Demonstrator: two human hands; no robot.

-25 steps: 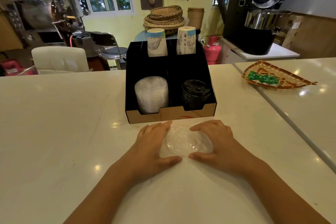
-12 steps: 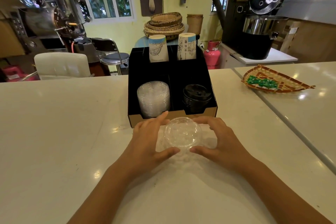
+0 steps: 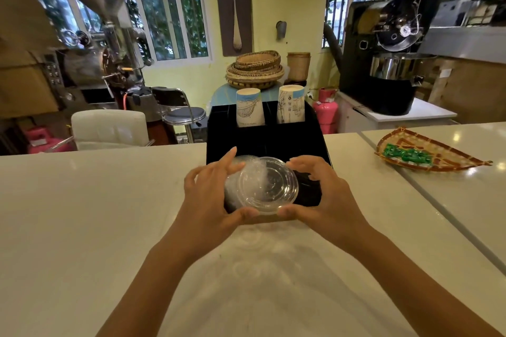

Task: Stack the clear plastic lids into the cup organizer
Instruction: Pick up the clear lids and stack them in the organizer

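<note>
Both hands hold one clear plastic lid (image 3: 267, 186) up off the white counter (image 3: 82, 213), in front of the near end of the black cup organizer (image 3: 262, 139). The left hand (image 3: 210, 200) clamps the lid's left edge, thumb under the near rim and fingers spread over the far side; the right hand (image 3: 325, 197) clamps the right edge the same way, thumb at the near rim and fingers curled over the top. The lid is tilted, its face turned toward the camera. Just behind it, in the organizer's near left compartment, stands a stack of clear lids (image 3: 235, 180), partly hidden by the held lid and the left hand. In the near right compartment, a dark stack of black lids (image 3: 306, 189) shows between the held lid and the right hand. At the organizer's far end, two stacks of printed paper cups (image 3: 249, 111) stand upside down, side by side. To the far right on the adjoining counter lies a woven tray (image 3: 430, 153) holding green packets (image 3: 405, 154). Beyond the counter are a pile of woven baskets (image 3: 256, 70) and a black coffee roaster (image 3: 388, 57).
</note>
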